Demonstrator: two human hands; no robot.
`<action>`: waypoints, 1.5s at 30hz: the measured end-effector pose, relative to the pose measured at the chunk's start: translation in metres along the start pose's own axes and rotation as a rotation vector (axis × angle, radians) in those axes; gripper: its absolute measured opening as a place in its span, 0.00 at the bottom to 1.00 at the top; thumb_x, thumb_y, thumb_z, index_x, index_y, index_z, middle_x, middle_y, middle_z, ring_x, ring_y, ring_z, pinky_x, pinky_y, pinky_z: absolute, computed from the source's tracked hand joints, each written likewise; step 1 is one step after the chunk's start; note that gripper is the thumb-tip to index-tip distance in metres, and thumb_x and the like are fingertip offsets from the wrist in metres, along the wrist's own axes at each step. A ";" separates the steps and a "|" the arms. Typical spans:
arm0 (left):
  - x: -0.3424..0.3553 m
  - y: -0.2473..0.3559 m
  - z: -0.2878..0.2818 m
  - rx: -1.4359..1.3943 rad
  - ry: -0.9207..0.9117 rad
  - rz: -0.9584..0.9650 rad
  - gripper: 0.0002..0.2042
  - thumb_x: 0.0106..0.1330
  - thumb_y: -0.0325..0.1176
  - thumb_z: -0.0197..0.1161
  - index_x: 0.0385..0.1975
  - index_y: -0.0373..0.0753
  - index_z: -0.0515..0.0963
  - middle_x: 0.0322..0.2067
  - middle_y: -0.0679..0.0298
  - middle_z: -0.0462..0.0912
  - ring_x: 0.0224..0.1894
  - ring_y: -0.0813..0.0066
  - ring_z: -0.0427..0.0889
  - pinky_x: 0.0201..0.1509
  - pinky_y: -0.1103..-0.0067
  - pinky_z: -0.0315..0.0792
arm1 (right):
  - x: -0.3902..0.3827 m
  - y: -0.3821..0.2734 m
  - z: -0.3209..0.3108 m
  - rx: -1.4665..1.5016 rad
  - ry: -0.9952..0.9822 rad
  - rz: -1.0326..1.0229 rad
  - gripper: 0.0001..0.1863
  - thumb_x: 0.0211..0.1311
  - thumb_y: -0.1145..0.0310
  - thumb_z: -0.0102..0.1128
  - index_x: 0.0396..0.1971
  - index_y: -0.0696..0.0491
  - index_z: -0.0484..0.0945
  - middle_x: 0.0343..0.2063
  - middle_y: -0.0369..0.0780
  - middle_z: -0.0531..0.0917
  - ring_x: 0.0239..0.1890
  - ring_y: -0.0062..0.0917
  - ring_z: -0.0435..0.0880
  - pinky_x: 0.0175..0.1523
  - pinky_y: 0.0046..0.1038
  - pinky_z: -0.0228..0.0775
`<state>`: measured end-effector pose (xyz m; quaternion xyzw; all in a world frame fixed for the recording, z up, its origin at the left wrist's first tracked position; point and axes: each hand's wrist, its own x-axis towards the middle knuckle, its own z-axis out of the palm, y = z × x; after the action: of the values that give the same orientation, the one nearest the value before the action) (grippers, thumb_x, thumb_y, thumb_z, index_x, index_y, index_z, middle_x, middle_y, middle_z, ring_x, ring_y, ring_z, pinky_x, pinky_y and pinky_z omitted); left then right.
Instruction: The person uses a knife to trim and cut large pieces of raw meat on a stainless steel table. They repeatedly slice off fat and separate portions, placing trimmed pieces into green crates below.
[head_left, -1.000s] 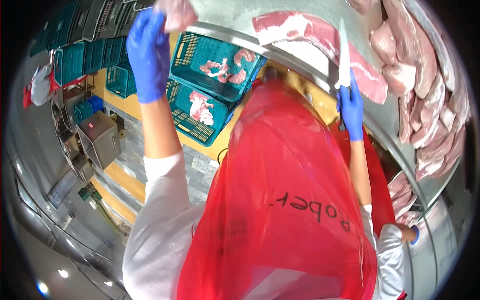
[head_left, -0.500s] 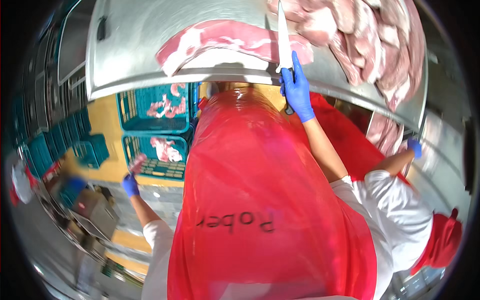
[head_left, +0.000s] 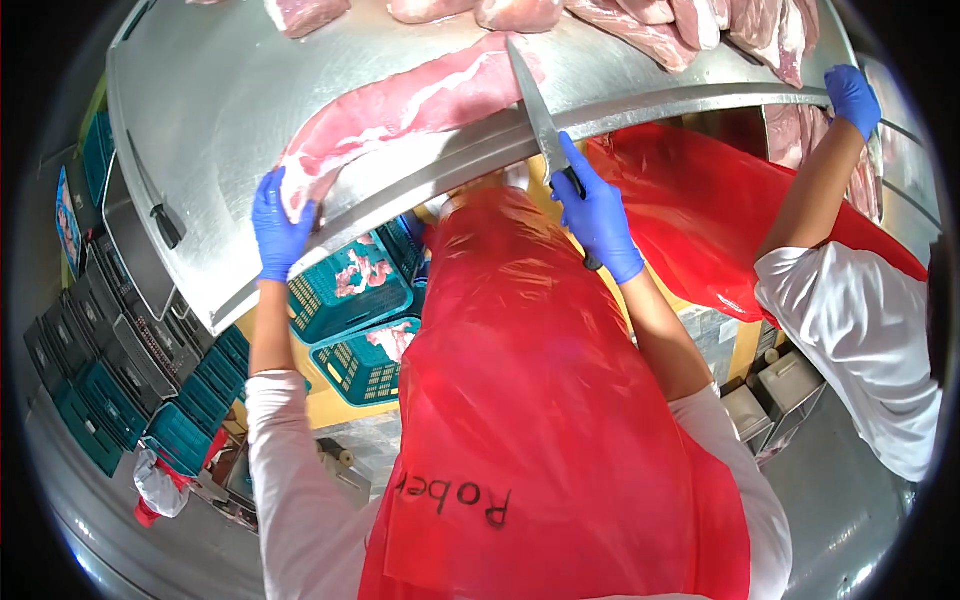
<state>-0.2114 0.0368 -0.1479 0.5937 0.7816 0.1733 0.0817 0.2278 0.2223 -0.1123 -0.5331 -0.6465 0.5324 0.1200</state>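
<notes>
A long strip of pink raw meat [head_left: 410,100], edged with white fat, lies along the front of the steel table [head_left: 215,120]. My left hand [head_left: 280,228], in a blue glove, grips the strip's near left end. In my blue-gloved right hand [head_left: 602,220] is a knife [head_left: 537,105] with a dark handle. Its blade points away from me, and the tip is over the strip's right end. Whether the blade touches the meat I cannot tell.
Chunks of meat [head_left: 520,12] line the table's far side. A second knife [head_left: 163,222] lies at the left. Below the table edge stand green baskets [head_left: 345,310] with meat scraps. At the right, a co-worker's gloved hand [head_left: 853,100] is at the table edge.
My left hand has come up from the baskets, where it held a meat scrap, to the strip's left end. My right hand still has the knife. The view has shifted.
</notes>
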 end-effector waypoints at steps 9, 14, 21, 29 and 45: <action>0.069 -0.011 -0.013 0.360 -0.147 -0.005 0.18 0.55 0.27 0.63 0.48 0.40 0.77 0.49 0.50 0.80 0.54 0.48 0.78 0.59 0.59 0.71 | 0.008 -0.003 -0.040 -0.038 -0.111 -0.042 0.27 0.69 0.66 0.55 0.69 0.45 0.68 0.25 0.48 0.82 0.23 0.32 0.81 0.33 0.32 0.72; 0.140 0.164 0.064 -0.155 -0.012 0.060 0.12 0.65 0.33 0.63 0.46 0.40 0.83 0.43 0.56 0.83 0.47 0.55 0.82 0.53 0.69 0.75 | 0.027 -0.009 -0.054 -0.146 -0.171 0.050 0.29 0.73 0.64 0.54 0.72 0.41 0.63 0.29 0.38 0.83 0.28 0.20 0.79 0.37 0.26 0.75; 0.205 0.211 0.138 -0.167 -0.158 -0.197 0.17 0.59 0.48 0.66 0.36 0.41 0.85 0.31 0.53 0.86 0.37 0.53 0.86 0.44 0.66 0.78 | 0.027 -0.006 -0.065 -0.146 -0.171 0.044 0.29 0.72 0.66 0.54 0.72 0.41 0.64 0.29 0.38 0.83 0.28 0.21 0.80 0.37 0.26 0.76; 0.174 0.191 0.118 -0.119 0.065 0.038 0.14 0.66 0.45 0.60 0.42 0.42 0.83 0.40 0.55 0.85 0.42 0.53 0.83 0.48 0.65 0.75 | 0.013 0.004 -0.063 -0.153 -0.153 -0.078 0.29 0.70 0.67 0.55 0.71 0.42 0.65 0.26 0.43 0.82 0.26 0.26 0.81 0.36 0.29 0.73; 0.118 0.147 0.128 0.288 0.222 -0.059 0.24 0.69 0.47 0.53 0.64 0.47 0.73 0.59 0.54 0.77 0.65 0.51 0.69 0.73 0.51 0.49 | 0.121 -0.005 -0.023 -0.271 -0.130 -0.252 0.26 0.71 0.62 0.55 0.68 0.43 0.68 0.29 0.49 0.83 0.29 0.42 0.83 0.36 0.38 0.73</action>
<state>-0.0698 0.2065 -0.2037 0.5533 0.8196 0.1216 -0.0857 0.1926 0.3349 -0.1494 -0.4239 -0.7802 0.4546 0.0709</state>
